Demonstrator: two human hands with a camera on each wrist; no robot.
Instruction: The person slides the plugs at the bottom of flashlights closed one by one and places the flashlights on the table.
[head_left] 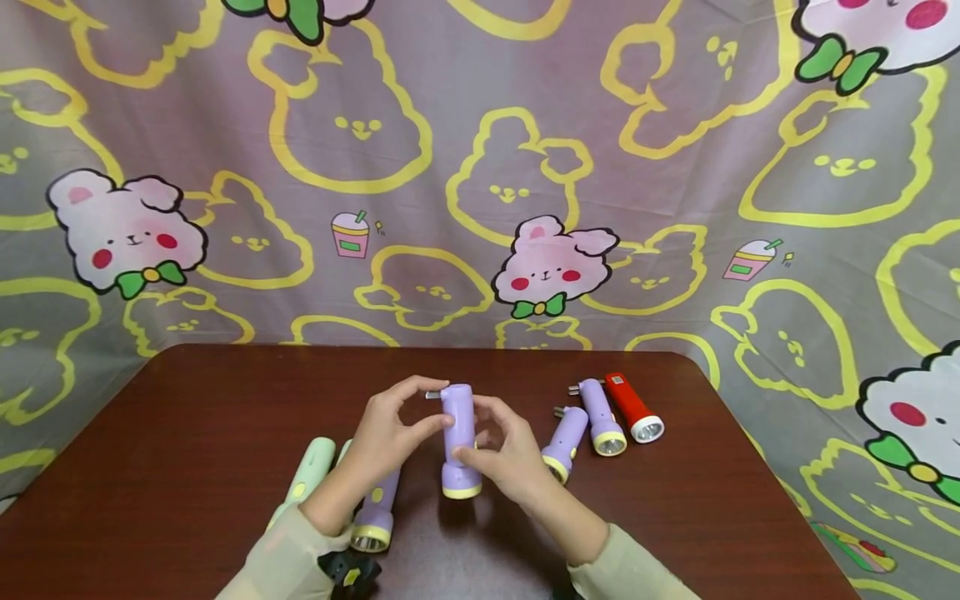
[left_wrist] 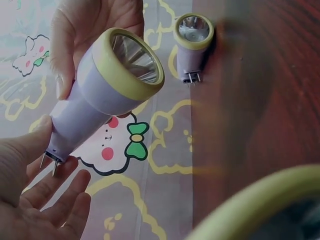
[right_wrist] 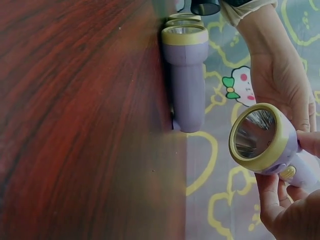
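Note:
A purple flashlight [head_left: 459, 429] with a yellow rim is held upright over the table, its lens end down and its metal plug prongs folded out at the top. My left hand [head_left: 386, 429] pinches its upper end, thumb on the body and index finger by the prongs. Lower down, my right hand [head_left: 513, 454] grips it near the head, thumb across the front. The reflector [right_wrist: 256, 132] and a yellow switch [right_wrist: 287, 173] show in the right wrist view. In the left wrist view, both prongs [left_wrist: 49, 162] stick out beside the left fingers.
On the right of the brown table [head_left: 225, 400] lie two purple flashlights [head_left: 567, 437] with prongs out and a red flashlight [head_left: 632, 407]. Left of the hands, another purple flashlight [head_left: 377, 508] and green ones [head_left: 311, 467] lie partly behind the left forearm. A patterned cloth [head_left: 420, 208] hangs behind.

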